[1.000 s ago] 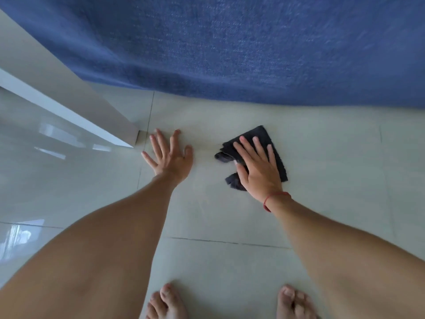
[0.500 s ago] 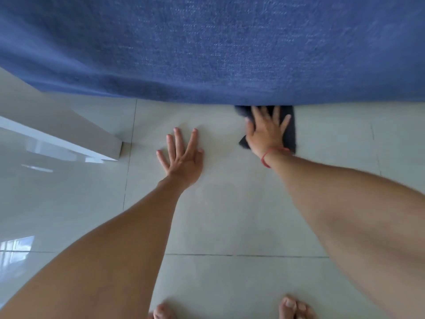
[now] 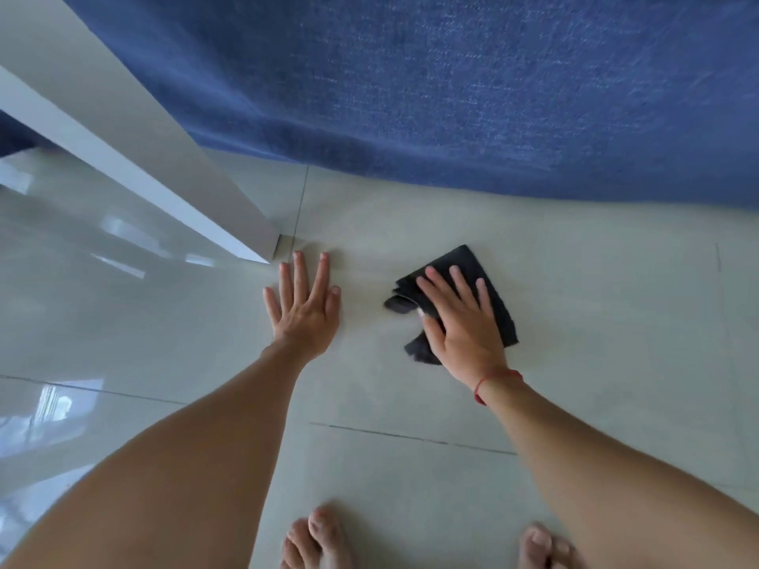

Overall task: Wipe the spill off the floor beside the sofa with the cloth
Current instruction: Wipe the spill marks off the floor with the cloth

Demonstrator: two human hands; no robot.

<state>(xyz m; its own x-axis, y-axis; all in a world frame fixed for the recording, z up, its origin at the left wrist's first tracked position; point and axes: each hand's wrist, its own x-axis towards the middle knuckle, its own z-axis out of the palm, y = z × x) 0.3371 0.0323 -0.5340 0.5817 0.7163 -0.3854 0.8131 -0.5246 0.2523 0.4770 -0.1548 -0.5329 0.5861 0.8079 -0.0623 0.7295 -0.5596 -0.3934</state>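
Head view: right hand (image 3: 462,322) presses flat, fingers spread, on folded dark grey cloth (image 3: 488,277) to scrub pale tiled floor (image 3: 616,322); left hand (image 3: 306,310), open-palmed, braces beside blue fabric sofa (image 3: 451,96).

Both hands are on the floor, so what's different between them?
The right hand presses flat on the dark cloth; the left hand rests on bare floor. The right wrist wears a red string; the left wrist is bare. Both lie palm down, fingers spread.
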